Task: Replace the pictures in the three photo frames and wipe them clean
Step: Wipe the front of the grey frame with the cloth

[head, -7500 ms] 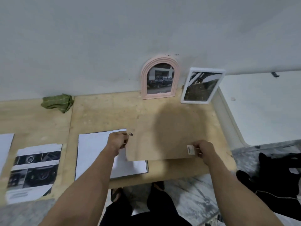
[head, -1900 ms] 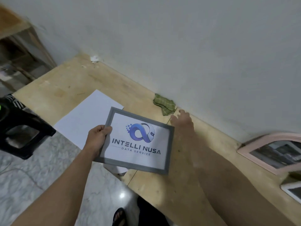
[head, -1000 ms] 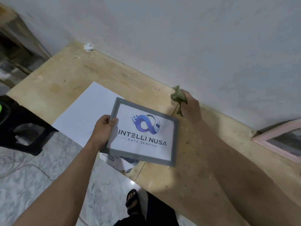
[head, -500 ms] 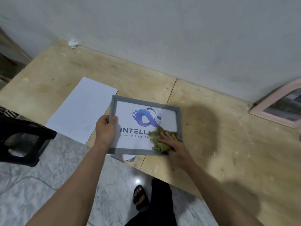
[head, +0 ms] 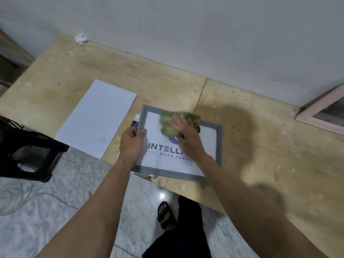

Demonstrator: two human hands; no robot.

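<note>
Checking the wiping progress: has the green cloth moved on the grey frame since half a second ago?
Yes. The green cloth went from the grey frame's lower edge up to its top edge.

The cloth [head: 177,123], pressed by the right hand [head: 183,131], has been moved from the frame's [head: 219,144] lower edge to its upper part.

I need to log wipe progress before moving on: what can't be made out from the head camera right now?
- Head view: the logo in the grey frame is partly covered by the green cloth and right hand.
- Both are motion-blurred, so the hand's grip is unclear.
- The pink frame is cut off by the right edge.
- Papers under the grey frame are mostly hidden by it and the left hand.
</note>
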